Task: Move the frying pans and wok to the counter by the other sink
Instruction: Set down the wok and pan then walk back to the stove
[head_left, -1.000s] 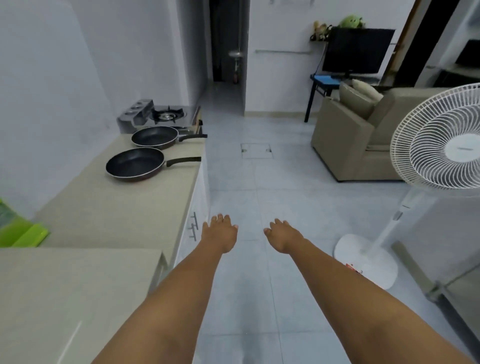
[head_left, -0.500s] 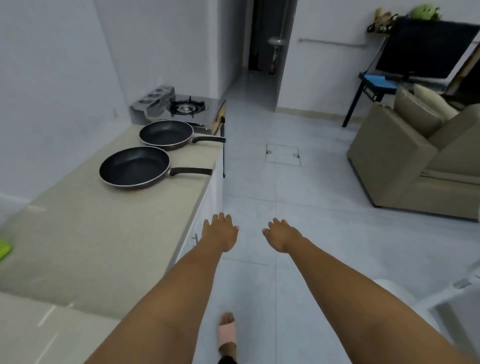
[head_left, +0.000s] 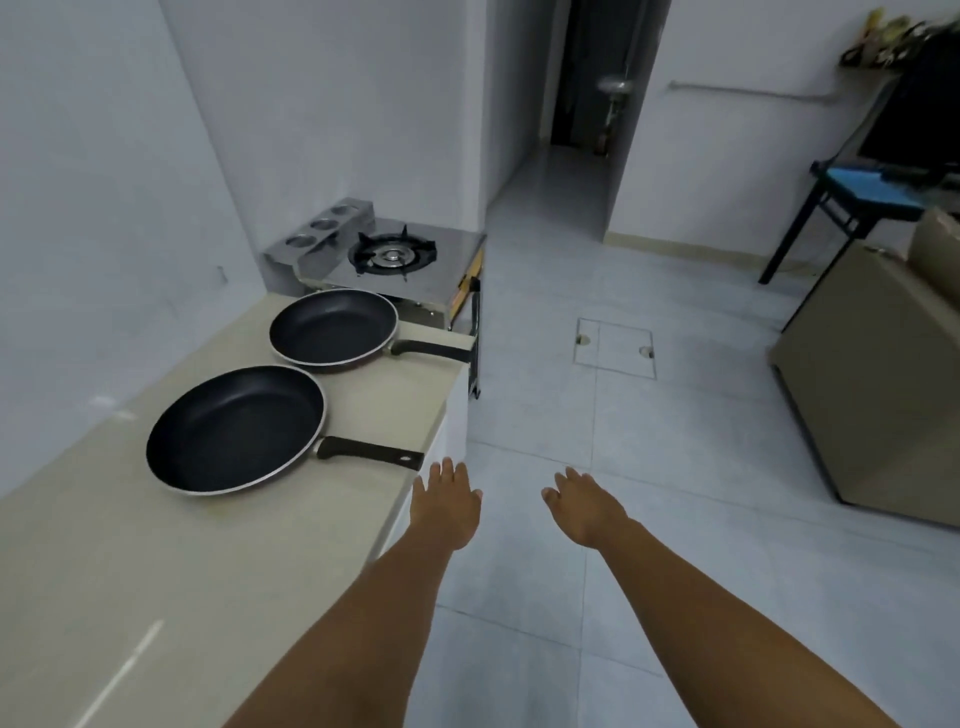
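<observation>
Two black non-stick frying pans lie on the beige counter (head_left: 130, 571) at my left. The near pan (head_left: 234, 428) points its black handle right, toward the counter's edge. The far pan (head_left: 332, 327) sits behind it, its handle also pointing right and reaching the counter's end. My left hand (head_left: 445, 506) is stretched out, fingers apart and empty, just right of the near pan's handle tip, over the counter edge. My right hand (head_left: 582, 506) is held out beside it over the floor, open and empty. No wok is in view.
A steel single-burner gas stove (head_left: 389, 254) stands on a stand beyond the counter's far end. A beige armchair (head_left: 872, 395) is at the right. A dark doorway (head_left: 592, 78) opens ahead, and a blue table (head_left: 872, 182) stands at the far right. The floor has pale tiles.
I have walked forward along the counter: the pans have come much nearer. The fan and green object have left the view. Both hands stay outstretched and empty.
</observation>
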